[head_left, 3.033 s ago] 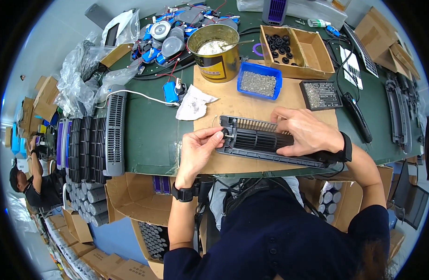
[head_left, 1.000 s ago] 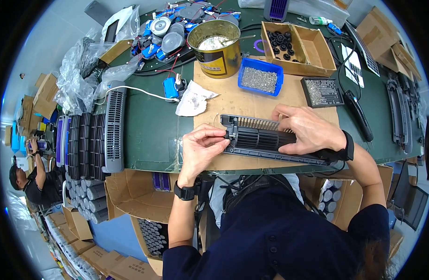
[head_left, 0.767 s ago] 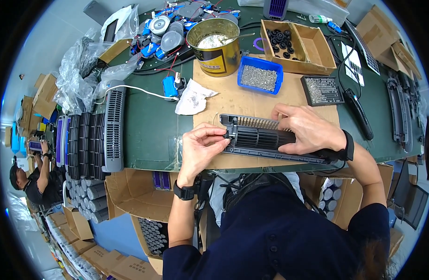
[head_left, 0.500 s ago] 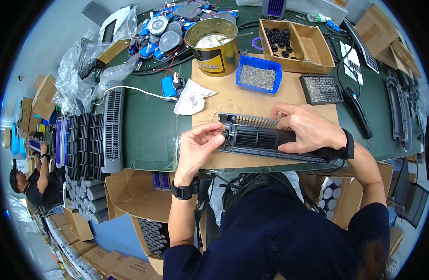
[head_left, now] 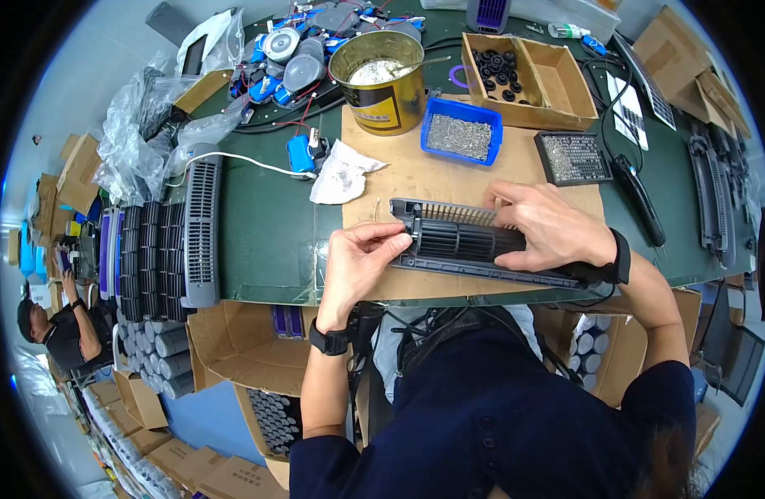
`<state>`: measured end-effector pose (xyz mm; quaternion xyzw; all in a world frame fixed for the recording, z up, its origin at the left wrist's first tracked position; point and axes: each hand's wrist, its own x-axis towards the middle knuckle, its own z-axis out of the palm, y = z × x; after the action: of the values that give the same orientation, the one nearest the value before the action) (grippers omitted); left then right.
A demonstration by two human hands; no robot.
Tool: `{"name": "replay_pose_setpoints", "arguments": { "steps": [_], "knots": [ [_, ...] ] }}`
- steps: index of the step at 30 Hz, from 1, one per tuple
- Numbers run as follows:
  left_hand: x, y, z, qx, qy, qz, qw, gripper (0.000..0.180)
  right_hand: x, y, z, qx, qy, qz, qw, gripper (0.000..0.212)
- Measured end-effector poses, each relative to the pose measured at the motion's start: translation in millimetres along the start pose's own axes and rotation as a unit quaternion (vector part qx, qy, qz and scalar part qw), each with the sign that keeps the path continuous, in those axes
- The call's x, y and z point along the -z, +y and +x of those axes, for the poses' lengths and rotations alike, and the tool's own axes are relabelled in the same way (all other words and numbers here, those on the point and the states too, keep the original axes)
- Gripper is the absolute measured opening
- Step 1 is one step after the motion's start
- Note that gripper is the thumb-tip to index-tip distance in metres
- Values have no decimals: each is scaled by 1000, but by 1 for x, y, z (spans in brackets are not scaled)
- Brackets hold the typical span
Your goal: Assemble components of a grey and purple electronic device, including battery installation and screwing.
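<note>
Left hand (head_left: pixel 356 262), shifted rightward, pinched at fan roller (head_left: pixel 459 241), right hand (head_left: pixel 555 229) clamped over it

Black roller (head_left: pixel 459 241) — right end hidden (under the right hand (head_left: pixel 555 229))

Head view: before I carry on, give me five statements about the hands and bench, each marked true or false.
1. The left hand is at the left end of the black roller. True.
2. The right hand is holding the handheld black tool. False: the right hand is on the black roller; the handheld black tool lies on the green table.
3. Round black parts sit in the left compartment of the cardboard box. True.
4. The crumpled white cloth lies inside the blue tray. False: the crumpled white cloth lies left of the blue tray.
5. The blue tray is right of the metal can. True.
</note>
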<state>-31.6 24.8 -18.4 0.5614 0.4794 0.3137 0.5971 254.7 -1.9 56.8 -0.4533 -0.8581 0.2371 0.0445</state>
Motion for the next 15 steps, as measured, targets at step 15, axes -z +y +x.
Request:
{"name": "replay_pose_setpoints", "arguments": {
  "steps": [15],
  "knots": [
    [-7, 9, 16, 30, -15, 22, 999, 22, 1, -3, 3, -16, 7, -37, 999, 33]
  ]
}}
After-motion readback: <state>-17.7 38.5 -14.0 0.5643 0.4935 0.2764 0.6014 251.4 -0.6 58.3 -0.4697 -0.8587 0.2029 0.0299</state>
